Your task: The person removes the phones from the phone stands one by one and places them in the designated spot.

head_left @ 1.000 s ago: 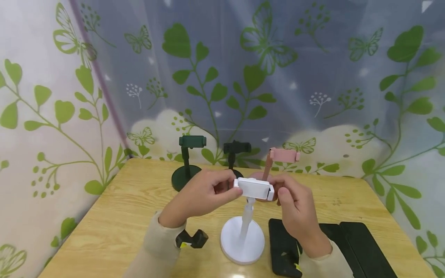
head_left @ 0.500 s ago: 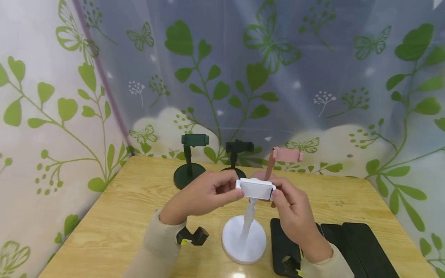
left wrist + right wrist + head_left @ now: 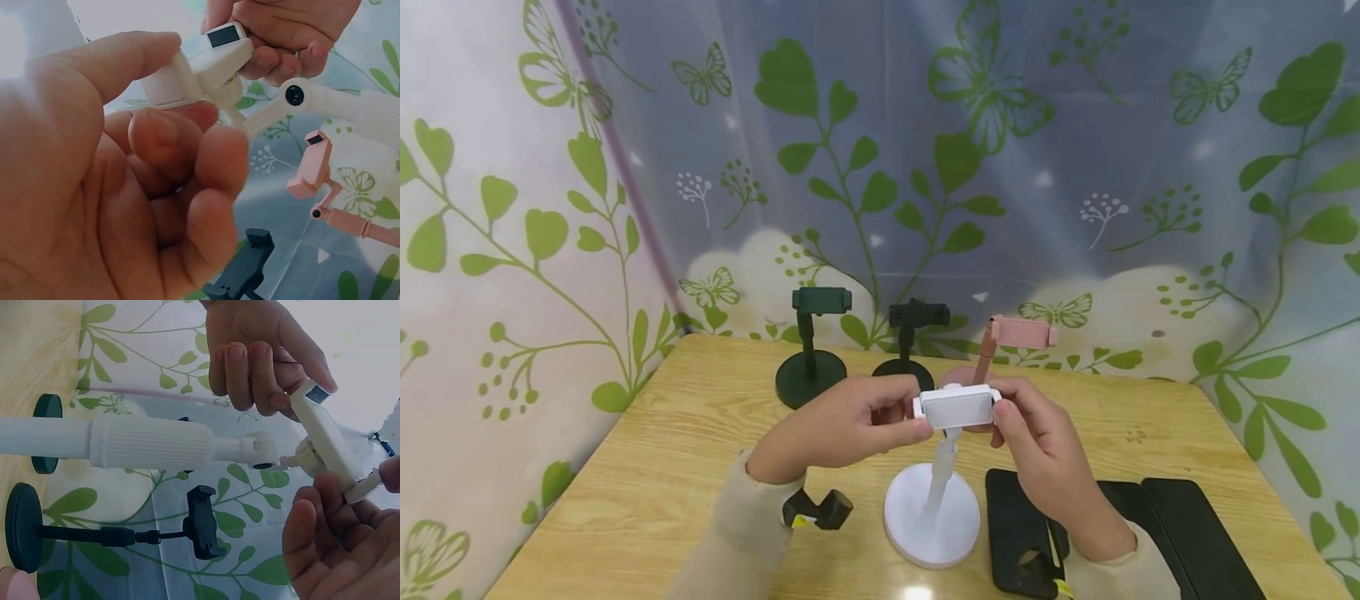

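Observation:
A white phone stand (image 3: 932, 521) stands upright on the table, its clamp (image 3: 957, 408) raised between both hands. My left hand (image 3: 850, 421) pinches the clamp's left end between thumb and index finger; the other fingers (image 3: 215, 225) curl loosely below in the left wrist view. At the opposite end, my right hand (image 3: 1048, 454) grips with the thumb in front and fingers behind. From the right wrist side, a dark pad shows inside the clamp's end (image 3: 317, 394), and a jointed neck (image 3: 265, 450) links the clamp to the ribbed pole (image 3: 153, 442). No phone sits in the clamp.
Behind the hands stand a green phone stand (image 3: 811, 379), a black one (image 3: 917, 315) and a pink one (image 3: 1024, 333). Black phone-like slabs (image 3: 1187, 517) lie at the front right, partly under the right wrist. A patterned curtain (image 3: 880, 208) closes off the back.
The right thumb has come onto the clamp's right end, where it was apart one second ago. The clamp has turned from sloping down at the right to nearly level.

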The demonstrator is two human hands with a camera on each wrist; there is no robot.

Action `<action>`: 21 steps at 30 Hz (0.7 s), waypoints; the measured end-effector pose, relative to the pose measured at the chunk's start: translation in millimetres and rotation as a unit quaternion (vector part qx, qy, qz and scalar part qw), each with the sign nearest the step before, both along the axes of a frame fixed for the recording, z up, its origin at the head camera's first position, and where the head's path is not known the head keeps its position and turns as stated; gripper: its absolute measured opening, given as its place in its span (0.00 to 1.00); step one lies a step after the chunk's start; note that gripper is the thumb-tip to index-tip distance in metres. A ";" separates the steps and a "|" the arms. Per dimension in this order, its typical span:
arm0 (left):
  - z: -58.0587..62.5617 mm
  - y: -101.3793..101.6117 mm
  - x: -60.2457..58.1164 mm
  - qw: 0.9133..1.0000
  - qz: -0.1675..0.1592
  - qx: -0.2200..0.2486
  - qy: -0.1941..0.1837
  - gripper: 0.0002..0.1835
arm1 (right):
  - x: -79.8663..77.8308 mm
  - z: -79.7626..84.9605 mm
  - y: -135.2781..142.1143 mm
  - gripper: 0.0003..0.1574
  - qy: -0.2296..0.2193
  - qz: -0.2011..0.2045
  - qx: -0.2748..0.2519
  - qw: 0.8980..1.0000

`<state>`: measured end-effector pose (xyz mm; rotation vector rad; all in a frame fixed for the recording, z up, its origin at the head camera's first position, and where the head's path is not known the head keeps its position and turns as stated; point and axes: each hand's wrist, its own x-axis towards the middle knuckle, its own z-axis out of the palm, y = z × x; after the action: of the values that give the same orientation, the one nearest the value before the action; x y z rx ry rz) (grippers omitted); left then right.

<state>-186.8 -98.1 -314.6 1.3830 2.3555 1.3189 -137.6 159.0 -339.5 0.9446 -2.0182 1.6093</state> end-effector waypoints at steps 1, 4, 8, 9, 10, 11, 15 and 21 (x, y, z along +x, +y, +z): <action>-0.7 0.2 0.2 1.000 0.004 0.002 0.010 0.08 | 0.3 0.7 0.2 0.18 -0.002 0.000 0.002 1.000; -2.7 1.0 0.9 0.999 0.016 0.010 0.037 0.07 | 1.3 2.7 0.4 0.18 -0.007 -0.001 0.009 1.000; -4.8 1.4 1.8 0.997 0.028 0.025 0.062 0.06 | 1.9 4.3 0.1 0.19 -0.009 0.001 0.018 1.000; -4.8 1.5 2.1 0.997 0.030 0.027 0.067 0.06 | 2.0 4.7 0.1 0.19 -0.010 0.003 0.019 1.000; -4.8 1.6 2.3 0.997 0.031 0.031 0.070 0.06 | 2.0 5.0 0.2 0.19 -0.012 0.006 0.020 1.000; -4.8 1.5 2.4 0.996 0.032 0.033 0.073 0.06 | 2.1 5.2 0.6 0.18 -0.017 0.011 0.020 1.000; -3.9 0.9 3.5 0.995 0.042 0.036 0.087 0.08 | 3.1 6.3 3.9 0.17 -0.042 0.023 0.034 0.998; -0.1 1.8 6.5 0.994 0.014 0.049 0.095 0.09 | 5.2 7.3 13.3 0.17 -0.041 0.090 0.038 0.994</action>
<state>-180.3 -96.3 -314.7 1.5730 2.4684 1.3841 -132.4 172.3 -332.2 1.1349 -2.1149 1.6991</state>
